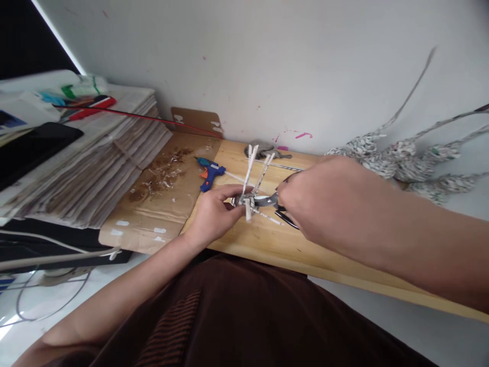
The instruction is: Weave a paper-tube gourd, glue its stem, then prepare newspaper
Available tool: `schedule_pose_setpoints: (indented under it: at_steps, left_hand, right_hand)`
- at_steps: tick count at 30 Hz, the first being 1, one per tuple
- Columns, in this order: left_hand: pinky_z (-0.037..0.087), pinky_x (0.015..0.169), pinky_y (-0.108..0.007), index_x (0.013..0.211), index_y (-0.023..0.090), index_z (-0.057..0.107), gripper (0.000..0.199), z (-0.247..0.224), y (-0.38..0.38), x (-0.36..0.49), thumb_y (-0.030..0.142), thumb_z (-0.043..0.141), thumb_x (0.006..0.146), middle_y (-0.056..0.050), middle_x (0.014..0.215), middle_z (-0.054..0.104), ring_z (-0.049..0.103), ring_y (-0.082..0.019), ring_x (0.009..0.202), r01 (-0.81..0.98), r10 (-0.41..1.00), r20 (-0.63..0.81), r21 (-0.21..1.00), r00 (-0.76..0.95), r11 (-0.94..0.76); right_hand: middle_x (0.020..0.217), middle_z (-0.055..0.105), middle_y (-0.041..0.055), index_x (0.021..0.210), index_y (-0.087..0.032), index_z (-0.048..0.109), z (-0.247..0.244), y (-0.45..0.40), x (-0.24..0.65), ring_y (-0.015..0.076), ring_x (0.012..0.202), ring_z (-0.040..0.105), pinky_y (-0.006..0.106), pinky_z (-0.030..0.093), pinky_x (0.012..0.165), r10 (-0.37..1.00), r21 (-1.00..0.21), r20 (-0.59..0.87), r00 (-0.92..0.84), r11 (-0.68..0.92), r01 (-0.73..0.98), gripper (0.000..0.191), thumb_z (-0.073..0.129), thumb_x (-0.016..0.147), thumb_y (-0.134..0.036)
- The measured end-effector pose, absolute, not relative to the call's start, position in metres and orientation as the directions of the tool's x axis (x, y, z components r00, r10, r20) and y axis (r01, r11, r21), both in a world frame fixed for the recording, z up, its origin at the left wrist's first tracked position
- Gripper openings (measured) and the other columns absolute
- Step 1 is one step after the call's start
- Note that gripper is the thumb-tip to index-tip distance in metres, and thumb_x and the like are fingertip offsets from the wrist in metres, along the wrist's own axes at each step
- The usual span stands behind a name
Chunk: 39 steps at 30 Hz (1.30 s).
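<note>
My left hand (pixel 214 211) is closed around a small piece made of rolled newspaper strips (pixel 248 204). Several thin strips stick out of it, two pointing upward and others toward the right and front. A pair of scissors (pixel 267 201) with metal blades and black handles is gripped in my right hand (pixel 305 196). Its blades lie at the right side of the paper piece; whether they are parted is too small to tell. Left of the paper piece rests a blue glue gun (pixel 211 173) with an orange trigger.
Woven newspaper pieces with long stems (pixel 405 163) lie at the right by the wall. On the left, a tall newspaper stack (pixel 126 163) carries a dark phone (pixel 42 148). Stained cardboard (pixel 171 191) covers part of the wooden table (pixel 267 242). A grey rag (pixel 263 151) sits at the back.
</note>
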<state>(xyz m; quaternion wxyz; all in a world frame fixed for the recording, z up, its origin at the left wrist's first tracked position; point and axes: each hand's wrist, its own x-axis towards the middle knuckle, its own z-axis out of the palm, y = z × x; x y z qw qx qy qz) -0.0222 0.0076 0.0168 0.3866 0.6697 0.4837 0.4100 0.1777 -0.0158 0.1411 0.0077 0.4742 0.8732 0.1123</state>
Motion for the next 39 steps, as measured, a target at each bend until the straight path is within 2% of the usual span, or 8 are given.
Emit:
schedule_pose_setpoints:
  at_steps: [3, 13, 19, 24, 28, 33, 36, 39]
  left_hand:
    - [0.064, 0.079, -0.032, 0.106, 0.018, 0.078, 0.035, 0.018, 0.008, -0.024, 0.027, 0.08, 0.073, -0.009, 0.108, 0.079, 0.075, -0.024, 0.095, 0.26, 0.974, 0.138, 0.948, 0.182, -0.183]
    - [0.064, 0.079, -0.033, 0.105, 0.018, 0.077, 0.042, 0.016, 0.012, -0.033, 0.027, 0.087, 0.066, -0.007, 0.101, 0.08, 0.076, -0.021, 0.086, 0.1, 0.987, 0.012, 0.995, 0.163, -0.029]
    - [0.065, 0.069, -0.034, 0.102, 0.02, 0.077, 0.041, 0.021, 0.01, -0.035, 0.031, 0.088, 0.065, -0.005, 0.085, 0.078, 0.074, -0.02, 0.074, 0.059, 0.976, -0.016, 0.998, 0.219, 0.003]
    - [0.064, 0.062, -0.031, 0.102, 0.021, 0.078, 0.038, 0.023, 0.01, -0.03, 0.029, 0.087, 0.066, -0.007, 0.098, 0.079, 0.071, -0.017, 0.068, 0.064, 0.969, -0.017, 0.998, 0.245, 0.001]
    - [0.064, 0.063, -0.028, 0.105, 0.023, 0.078, 0.038, 0.018, 0.009, -0.027, 0.026, 0.086, 0.068, -0.006, 0.106, 0.079, 0.073, -0.016, 0.072, 0.105, 0.962, -0.036, 0.994, 0.27, 0.008]
    - [0.063, 0.084, -0.033, 0.109, 0.025, 0.078, 0.038, 0.013, 0.007, -0.022, 0.03, 0.085, 0.072, -0.006, 0.113, 0.078, 0.075, -0.02, 0.093, 0.167, 0.95, 0.035, 0.982, 0.31, -0.09]
    - [0.06, 0.093, -0.036, 0.108, 0.024, 0.078, 0.036, 0.018, 0.006, -0.019, 0.029, 0.083, 0.073, -0.005, 0.11, 0.079, 0.074, -0.022, 0.1, 0.221, 0.939, 0.081, 0.962, 0.336, -0.162]
    - [0.061, 0.087, -0.033, 0.105, 0.021, 0.079, 0.031, 0.026, 0.004, -0.017, 0.025, 0.08, 0.074, -0.007, 0.108, 0.079, 0.075, -0.023, 0.097, 0.249, 0.927, 0.105, 0.947, 0.36, -0.204]
  right_hand:
    - [0.044, 0.047, 0.005, 0.057, -0.022, 0.06, 0.142, -0.021, 0.206, 0.0198, 0.049, 0.048, 0.034, 0.025, 0.057, 0.829, 0.349, 0.033, -0.559, 0.515, 0.783, 0.033, 0.058, 0.085, -0.039]
    - [0.063, 0.067, 0.0062, 0.086, -0.025, 0.069, 0.107, -0.028, 0.245, 0.0236, 0.054, 0.056, 0.031, 0.021, 0.054, 0.924, 0.314, -0.049, -0.378, 0.374, 0.873, 0.029, 0.055, 0.086, -0.05]
    - [0.08, 0.075, 0.0115, 0.09, -0.02, 0.071, 0.043, -0.017, 0.306, 0.028, 0.066, 0.066, 0.031, 0.032, 0.054, 0.984, 0.11, -0.163, -0.066, 0.084, 0.99, 0.041, 0.045, 0.094, -0.052]
    - [0.085, 0.076, 0.0146, 0.105, -0.017, 0.071, 0.015, -0.02, 0.34, 0.0301, 0.069, 0.068, 0.033, 0.039, 0.057, 0.988, 0.071, -0.152, 0.012, -0.001, 0.998, 0.044, 0.046, 0.095, -0.051]
    - [0.089, 0.076, 0.0141, 0.094, -0.016, 0.072, 0.029, -0.03, 0.315, 0.029, 0.081, 0.07, 0.036, 0.047, 0.065, 0.989, 0.054, 0.031, -0.148, 0.146, 0.988, 0.033, 0.047, 0.097, -0.037]
    - [0.101, 0.077, 0.0054, 0.109, -0.022, 0.071, 0.052, -0.037, 0.239, 0.0177, 0.083, 0.07, 0.03, 0.053, 0.073, 0.865, -0.374, 0.386, -0.322, 0.466, 0.802, 0.019, 0.057, 0.098, -0.027]
    - [0.106, 0.075, 0.0054, 0.119, -0.022, 0.068, 0.052, -0.03, 0.206, 0.0172, 0.093, 0.069, 0.03, 0.053, 0.082, 0.795, -0.435, 0.453, -0.404, 0.592, 0.678, 0.024, 0.056, 0.097, -0.022]
    - [0.1, 0.073, 0.0056, 0.11, -0.021, 0.07, 0.046, -0.022, 0.193, 0.0172, 0.091, 0.069, 0.03, 0.053, 0.082, 0.776, -0.475, 0.45, -0.441, 0.627, 0.618, 0.02, 0.056, 0.096, -0.018]
